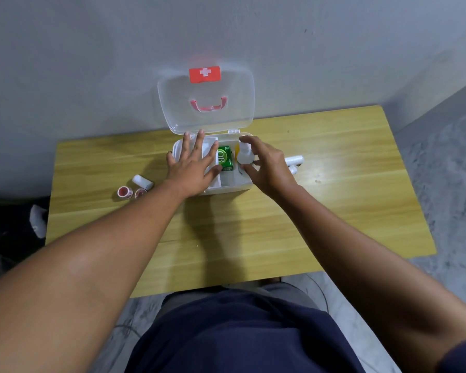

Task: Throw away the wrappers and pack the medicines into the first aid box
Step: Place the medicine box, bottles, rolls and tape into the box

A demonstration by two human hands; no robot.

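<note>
On table (334,184), right hand (269,168) grips white bottle (244,156) over box (226,188).

I see a rectangular wooden table (334,211) with a yellowish, horizontally streaked grain, its far edge set against a plain grey wall (92,63). A second grey wall (441,103) meets the first at the upper right, forming a corner. To the right of and below the table I see a mottled grey floor (452,200) with a marbled pattern. At the left edge, beside the table, a dark mass (8,238) lies on the floor with a pale grey sock-like piece (38,220) on it; what it is, I cannot tell.
</note>
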